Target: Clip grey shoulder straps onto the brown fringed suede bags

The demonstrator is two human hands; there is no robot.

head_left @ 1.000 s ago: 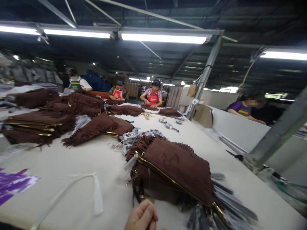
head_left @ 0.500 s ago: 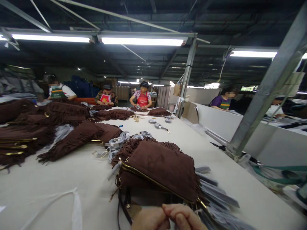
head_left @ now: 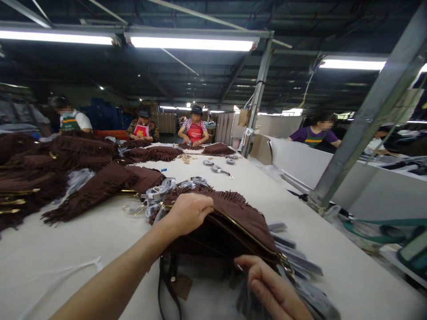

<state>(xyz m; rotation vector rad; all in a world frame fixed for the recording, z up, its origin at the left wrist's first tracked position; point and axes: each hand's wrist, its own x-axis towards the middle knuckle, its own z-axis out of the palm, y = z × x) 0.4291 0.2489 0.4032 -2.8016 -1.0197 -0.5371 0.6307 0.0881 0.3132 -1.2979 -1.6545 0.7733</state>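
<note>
Broadly, a pale desk (head_left: 110,235) spans the lower half of the view and carries, along its left side, a heap of brown bags (head_left: 83,146). Nearer the person, at centre, lies the fringed bag (head_left: 245,213) being handled, its gold zip (head_left: 247,230) slanting down toward the right. Grey-wrapped strips (head_left: 295,255) spread just beside its right end; grey-wrapped coils (head_left: 158,191) sit behind its left end. The left hand (head_left: 191,213) has its fingers closed on the bag's upper edge, toward the left end of the zip, and holds that edge raised; the dark gap beneath appears to be the bag's parted mouth, though shadow hides the inside. The right hand (head_left: 268,284) is below the right part of the zipped edge, index finger extended and the others bent; whether it touches or pinches anything cannot be told. Smallest, a brown tag (head_left: 183,288) lies below the bag, between the left forearm and the right hand. The step in hand, as judged, is holding one edge up to give the right hand access. The next move seems to call for a steady left grip and a sure right-hand hold on the lower edge, clear of the strips.
</note>
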